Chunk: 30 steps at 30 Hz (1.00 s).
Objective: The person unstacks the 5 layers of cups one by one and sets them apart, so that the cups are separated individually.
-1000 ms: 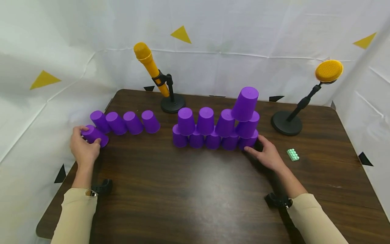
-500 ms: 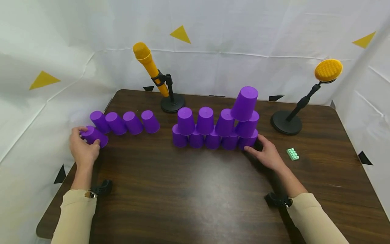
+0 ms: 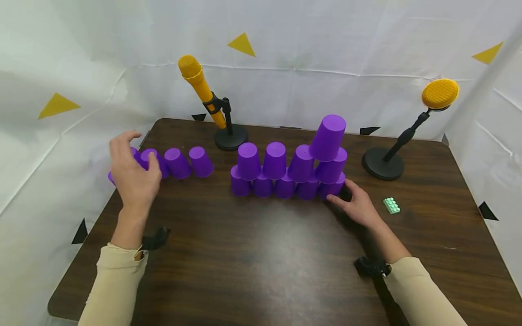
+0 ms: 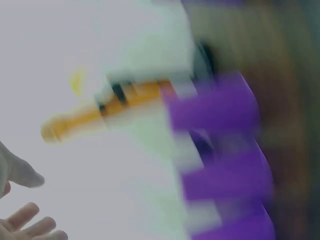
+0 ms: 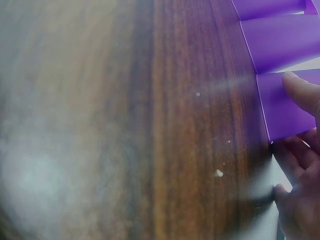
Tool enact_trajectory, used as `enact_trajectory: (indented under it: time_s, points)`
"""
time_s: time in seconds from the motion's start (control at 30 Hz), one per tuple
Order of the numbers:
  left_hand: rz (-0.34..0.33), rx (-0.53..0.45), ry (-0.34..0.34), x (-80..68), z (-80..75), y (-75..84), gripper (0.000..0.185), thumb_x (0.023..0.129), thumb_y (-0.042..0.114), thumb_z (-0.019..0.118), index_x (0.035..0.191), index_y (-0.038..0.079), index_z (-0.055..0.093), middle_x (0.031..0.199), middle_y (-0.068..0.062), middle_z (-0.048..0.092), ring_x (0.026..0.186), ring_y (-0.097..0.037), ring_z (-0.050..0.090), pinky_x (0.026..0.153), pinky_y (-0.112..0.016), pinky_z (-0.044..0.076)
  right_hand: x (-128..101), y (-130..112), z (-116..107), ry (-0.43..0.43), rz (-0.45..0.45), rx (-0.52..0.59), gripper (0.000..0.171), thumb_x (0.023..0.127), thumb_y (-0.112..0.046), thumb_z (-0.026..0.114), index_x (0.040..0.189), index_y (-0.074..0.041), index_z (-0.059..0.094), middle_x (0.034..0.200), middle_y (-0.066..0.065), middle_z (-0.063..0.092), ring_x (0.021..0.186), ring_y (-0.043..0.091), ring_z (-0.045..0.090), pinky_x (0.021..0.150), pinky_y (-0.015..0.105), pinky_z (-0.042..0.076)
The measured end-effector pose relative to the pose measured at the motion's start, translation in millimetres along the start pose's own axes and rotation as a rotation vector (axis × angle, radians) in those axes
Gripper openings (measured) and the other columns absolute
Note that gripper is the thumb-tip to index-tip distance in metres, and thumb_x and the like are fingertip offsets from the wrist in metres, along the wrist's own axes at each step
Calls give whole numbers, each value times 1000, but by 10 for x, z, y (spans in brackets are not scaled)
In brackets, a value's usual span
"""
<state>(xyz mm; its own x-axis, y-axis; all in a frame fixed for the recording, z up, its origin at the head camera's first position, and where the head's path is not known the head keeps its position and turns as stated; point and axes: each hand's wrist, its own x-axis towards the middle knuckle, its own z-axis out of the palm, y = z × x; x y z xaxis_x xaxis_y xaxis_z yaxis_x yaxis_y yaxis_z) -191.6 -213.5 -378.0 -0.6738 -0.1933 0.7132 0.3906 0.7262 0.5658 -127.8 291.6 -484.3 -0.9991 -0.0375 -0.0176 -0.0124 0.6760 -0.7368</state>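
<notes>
Upside-down purple cups are stacked in the middle: a bottom row of several, a second row of several point(image 3: 248, 161), and a single top cup point(image 3: 328, 138) at the right end. My right hand point(image 3: 359, 206) grips the bottom row's rightmost cup point(image 5: 285, 107), thumb on its near side and fingers round the outer side. To the left, several more upside-down cups point(image 3: 177, 164) stand in a row. My left hand point(image 3: 132, 174) is raised over that row's left end with thumb and fingers spread, nothing between them. It mostly hides a cup point(image 3: 111, 178) set in front.
A yellow microphone point(image 3: 197, 83) on a black stand rises behind the cups. Another microphone with a round yellow head point(image 3: 440, 95) stands at the right. A mint-green toy brick point(image 3: 392, 205) lies right of my right hand. White sheeting point(image 3: 293, 36) encloses the dark wooden table point(image 3: 261, 262).
My left hand has let go of the front left cup and moved up and to the right. My right hand has stayed on its cup.
</notes>
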Motion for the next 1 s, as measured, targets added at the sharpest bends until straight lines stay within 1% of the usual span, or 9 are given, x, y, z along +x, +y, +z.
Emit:
enact_trajectory:
  time_s: [0.1,0.17,0.23,0.33,0.43,0.53,0.63,0.8,1.0]
  points:
    - [140,-189,-35,-3,274,489,42,80,-4,66,121,2,59,126,-11,57,114,-24,52,85,-37,44,3,6,-9,1,-4,-3,70,90,-36,72,143,-1,43,139,26,49,132,44,41,107,62,28]
    - [232,-292,-105,-56,489,817,41,81,-3,67,121,1,58,128,-12,57,117,-23,52,91,-37,45,8,10,-18,4,-6,-2,69,90,-36,72,143,-2,44,139,25,50,132,44,42,107,62,28]
    - [310,-365,-196,-138,705,1126,43,82,-1,68,123,1,57,130,-12,56,119,-23,52,91,-36,47,15,11,-25,5,-9,-3,68,90,-35,72,143,-2,44,139,25,50,132,43,41,108,62,28]
    - [406,-417,-358,-250,992,1504,51,85,6,71,132,5,52,136,-13,51,124,-24,51,94,-36,47,24,13,-27,5,-8,-3,68,90,-35,72,143,-2,44,139,25,50,132,43,41,108,61,28]
    - [439,-412,-487,-300,1194,1774,63,88,16,72,143,11,42,143,-14,42,130,-24,45,93,-36,48,23,15,-20,-1,-7,-8,69,89,-36,72,143,-2,44,139,25,50,132,43,42,108,61,28]
    - [441,-408,-574,-291,1345,1956,73,89,23,72,149,15,32,148,-13,35,134,-24,40,87,-33,50,15,15,-15,-1,-2,-6,69,89,-37,72,142,-2,45,139,25,51,132,43,42,108,61,28]
    - [414,-457,-600,-285,1476,2083,71,91,25,71,150,16,32,147,-11,36,132,-20,41,88,-29,48,4,11,-18,2,-2,-5,69,90,-36,72,142,-2,44,139,25,51,132,43,42,107,61,28]
    - [356,-513,-570,-319,1670,2221,61,92,25,70,145,15,41,140,-6,43,126,-12,46,96,-23,42,-2,-1,-19,-2,-12,1,69,90,-36,71,143,-1,44,139,26,50,132,44,42,107,62,28]
    - [312,-484,-550,-363,1783,2270,52,92,23,70,139,17,48,136,-3,46,115,-13,54,84,-23,47,0,-4,-9,-2,-12,8,68,90,-36,71,142,-2,44,139,25,50,132,44,41,107,62,28]
